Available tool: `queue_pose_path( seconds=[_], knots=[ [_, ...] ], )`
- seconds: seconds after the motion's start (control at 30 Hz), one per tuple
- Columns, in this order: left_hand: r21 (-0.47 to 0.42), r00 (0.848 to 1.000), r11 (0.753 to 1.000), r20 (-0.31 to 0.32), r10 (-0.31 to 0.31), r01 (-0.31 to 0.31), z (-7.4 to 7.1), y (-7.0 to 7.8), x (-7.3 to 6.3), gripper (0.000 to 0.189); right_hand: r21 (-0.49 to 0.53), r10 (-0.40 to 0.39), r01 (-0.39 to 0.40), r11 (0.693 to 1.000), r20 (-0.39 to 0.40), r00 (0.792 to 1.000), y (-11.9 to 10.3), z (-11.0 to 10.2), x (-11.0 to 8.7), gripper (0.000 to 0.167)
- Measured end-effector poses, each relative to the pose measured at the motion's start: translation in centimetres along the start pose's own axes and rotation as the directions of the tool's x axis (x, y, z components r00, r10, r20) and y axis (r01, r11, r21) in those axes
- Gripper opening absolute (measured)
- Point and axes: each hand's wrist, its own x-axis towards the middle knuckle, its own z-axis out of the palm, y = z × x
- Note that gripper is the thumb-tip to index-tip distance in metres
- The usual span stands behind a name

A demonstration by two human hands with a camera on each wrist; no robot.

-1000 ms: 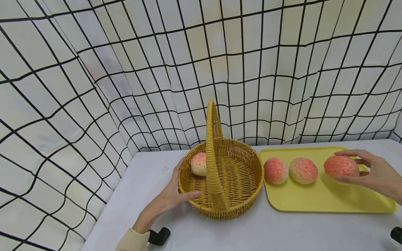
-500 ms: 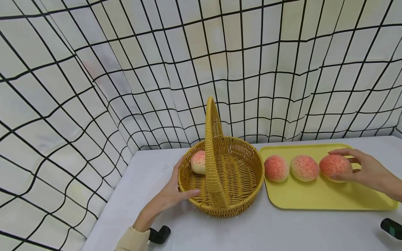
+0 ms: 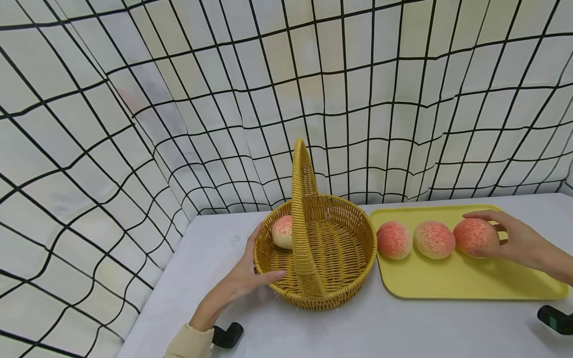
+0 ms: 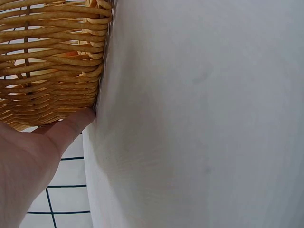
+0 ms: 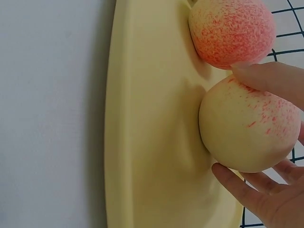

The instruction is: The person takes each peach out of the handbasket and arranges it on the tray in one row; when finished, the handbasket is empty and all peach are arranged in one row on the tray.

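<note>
My left hand (image 3: 241,279) grips the near left side of a round wicker basket (image 3: 337,248), its thumb over the rim and the other fingers against the outer wall. One peach (image 3: 282,232) lies inside the basket, partly behind the tall handle. My right hand (image 3: 521,241) holds a pink peach (image 3: 475,237) on a yellow tray (image 3: 470,283); the right wrist view shows the thumb on one side of this peach (image 5: 247,126) and fingertips on the other. A middle peach (image 3: 434,239) sits right beside it, with another peach (image 3: 394,240) at the tray's left end.
A white table (image 3: 313,333) bears the basket and the tray, which stand side by side, nearly touching. White cloth with a black grid (image 3: 344,99) rises behind and to the left. A black device (image 3: 227,335) is at the left wrist, another (image 3: 555,319) at the right.
My right hand has moved left and brought its peach down beside the middle peach on the tray. The left hand and the basket have stayed in place; the head view has shifted slightly.
</note>
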Motion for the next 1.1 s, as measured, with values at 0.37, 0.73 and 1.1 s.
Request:
queue_pose_path(
  seconds=[0.37,0.73,1.1],
  knots=[
    [-0.003,1.000,1.000,-0.005,-0.010,0.010,-0.4,-0.2,-0.3,0.126,-0.029,-0.086,0.085,0.996,-0.014,0.996,-1.1,-1.3,1.4,0.070],
    [-0.001,1.000,1.000,-0.013,-0.012,0.012,-0.6,-0.6,-0.5,0.127,0.076,-0.167,0.171,0.982,-0.057,0.984,-11.3,-2.1,5.6,0.055],
    [-0.015,1.000,1.000,0.001,-0.005,0.005,-0.2,-0.1,-0.1,0.127,0.270,-0.450,0.422,0.865,0.047,0.892,-21.3,4.8,10.9,0.034]
  ],
)
